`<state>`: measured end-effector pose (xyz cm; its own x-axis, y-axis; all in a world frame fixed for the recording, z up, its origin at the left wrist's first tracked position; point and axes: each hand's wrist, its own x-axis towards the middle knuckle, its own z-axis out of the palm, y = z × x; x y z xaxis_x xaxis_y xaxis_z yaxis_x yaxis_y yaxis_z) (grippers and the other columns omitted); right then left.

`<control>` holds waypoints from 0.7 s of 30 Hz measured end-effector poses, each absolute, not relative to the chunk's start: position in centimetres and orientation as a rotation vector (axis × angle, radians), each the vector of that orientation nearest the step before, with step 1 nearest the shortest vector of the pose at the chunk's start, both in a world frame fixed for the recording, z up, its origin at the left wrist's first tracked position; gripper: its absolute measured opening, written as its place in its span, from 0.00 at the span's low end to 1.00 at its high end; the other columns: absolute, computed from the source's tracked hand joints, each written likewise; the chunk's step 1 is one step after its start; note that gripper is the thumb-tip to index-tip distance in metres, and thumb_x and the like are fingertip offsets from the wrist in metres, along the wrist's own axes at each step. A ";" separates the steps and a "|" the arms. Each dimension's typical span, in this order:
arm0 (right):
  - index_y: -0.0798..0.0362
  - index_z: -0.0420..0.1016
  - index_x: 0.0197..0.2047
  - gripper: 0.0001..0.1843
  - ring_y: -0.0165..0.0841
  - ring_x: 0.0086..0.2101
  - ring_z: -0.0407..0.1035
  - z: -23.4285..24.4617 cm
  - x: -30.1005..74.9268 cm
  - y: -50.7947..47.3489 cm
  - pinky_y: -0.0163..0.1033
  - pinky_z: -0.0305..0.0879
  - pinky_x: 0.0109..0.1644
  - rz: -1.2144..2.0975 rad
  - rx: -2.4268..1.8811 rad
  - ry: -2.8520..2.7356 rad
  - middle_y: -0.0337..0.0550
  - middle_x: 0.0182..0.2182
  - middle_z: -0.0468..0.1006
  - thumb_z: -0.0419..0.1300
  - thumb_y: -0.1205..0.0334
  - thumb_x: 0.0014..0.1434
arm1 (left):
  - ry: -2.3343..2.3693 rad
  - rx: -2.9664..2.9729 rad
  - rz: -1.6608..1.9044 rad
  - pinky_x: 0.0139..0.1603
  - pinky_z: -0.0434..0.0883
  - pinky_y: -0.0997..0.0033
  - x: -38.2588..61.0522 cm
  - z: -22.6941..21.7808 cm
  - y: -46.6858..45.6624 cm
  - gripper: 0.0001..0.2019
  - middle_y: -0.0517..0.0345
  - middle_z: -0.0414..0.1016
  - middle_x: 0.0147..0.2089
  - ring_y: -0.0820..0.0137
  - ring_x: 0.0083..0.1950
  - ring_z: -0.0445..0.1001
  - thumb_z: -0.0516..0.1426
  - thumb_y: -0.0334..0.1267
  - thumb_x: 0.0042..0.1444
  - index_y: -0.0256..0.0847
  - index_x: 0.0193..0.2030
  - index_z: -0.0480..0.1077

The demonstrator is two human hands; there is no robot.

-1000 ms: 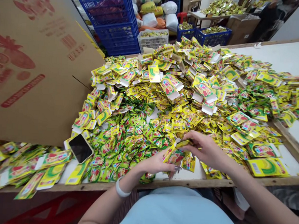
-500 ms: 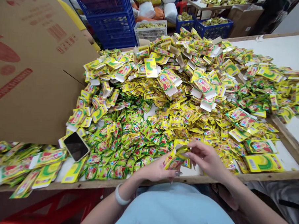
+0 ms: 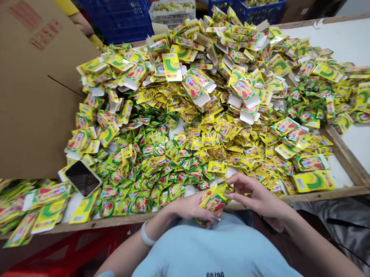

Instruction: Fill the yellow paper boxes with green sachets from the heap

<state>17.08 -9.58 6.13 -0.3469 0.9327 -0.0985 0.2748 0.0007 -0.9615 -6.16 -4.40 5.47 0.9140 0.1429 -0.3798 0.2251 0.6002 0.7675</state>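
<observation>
My left hand (image 3: 191, 207) is closed around a small yellow and green printed box (image 3: 214, 200), held tilted at the table's front edge, close to my body. The fingers of my right hand (image 3: 256, 195) pinch at the upper end of the same box. Whether a packet is also between them, I cannot tell. Just beyond my hands lie loose green packets (image 3: 143, 179) on the left and loose yellow packets (image 3: 231, 134) on the right. Behind them rises a heap of printed boxes (image 3: 204, 45), several with open white flaps.
A large cardboard carton (image 3: 26, 119) stands at the left. A phone (image 3: 83, 178) lies on boxes near the front edge. The wooden rim (image 3: 332, 194) bounds the table. Blue crates (image 3: 116, 17) and a white basket (image 3: 173, 11) stand behind; another person's arm (image 3: 81, 23) shows beyond the carton.
The view has tilted down and shifted right. The box has come closer to my body and turned its printed face more upward; both hands remain on it.
</observation>
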 end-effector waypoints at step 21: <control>0.53 0.73 0.43 0.08 0.36 0.35 0.74 6.0 15.4 -9.9 0.39 0.71 0.38 0.921 -1.186 -1.925 0.48 0.36 0.79 0.54 0.63 0.68 | 0.451 0.886 -0.037 0.27 0.67 0.74 -6.7 5.7 -4.7 0.27 0.61 0.68 0.30 0.76 0.25 0.68 0.71 0.53 0.42 0.36 0.37 0.66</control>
<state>15.38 -9.90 5.99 -0.3481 0.9191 0.1847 0.4326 0.3323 -0.8381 -6.69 -4.68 5.69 0.9058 0.1528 -0.3952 0.2148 0.6384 0.7392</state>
